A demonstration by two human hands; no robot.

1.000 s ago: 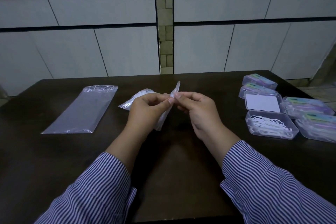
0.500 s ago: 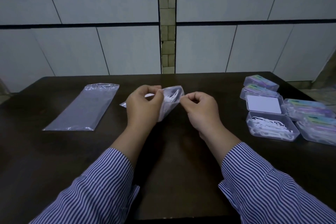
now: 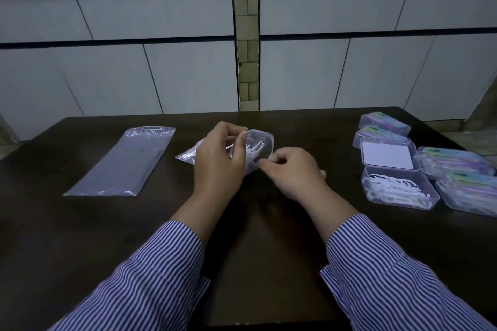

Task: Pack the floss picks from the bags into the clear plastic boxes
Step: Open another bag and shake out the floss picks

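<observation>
Hands: two, both raised just above the worktop (image 3: 80, 236), striped sleeves (image 3: 390, 277) to the wrists. Left hand (image 3: 219, 161) pinches the far lip of a small clear bag (image 3: 259, 146); right hand (image 3: 294, 169) pinches the near lip with thumb and forefinger. Bag mouth is spread open between them, facing the camera. Floss picks (image 3: 254, 149), white, show inside the bag; count not readable.

Bags: two. Second one, a long flat empty bag (image 3: 121, 164), lies on the worktop well to the left of the left hand.

Boxes: one open box (image 3: 398, 189) sits right of the right hand, with a layer of white picks in it; its hinged lid (image 3: 387, 154) lies flat just behind, a white card inside. Closed boxes with coloured labels: four visible, two behind the lid (image 3: 384, 122), two further right (image 3: 457, 162) of the open box, touching or nearly so.

Nothing lies between the right hand and the open box.

Worktop is dark brown wood. Behind it, a wall of large pale tiles (image 3: 161, 75) with a column of small tiles in the middle. Lighting dim.
</observation>
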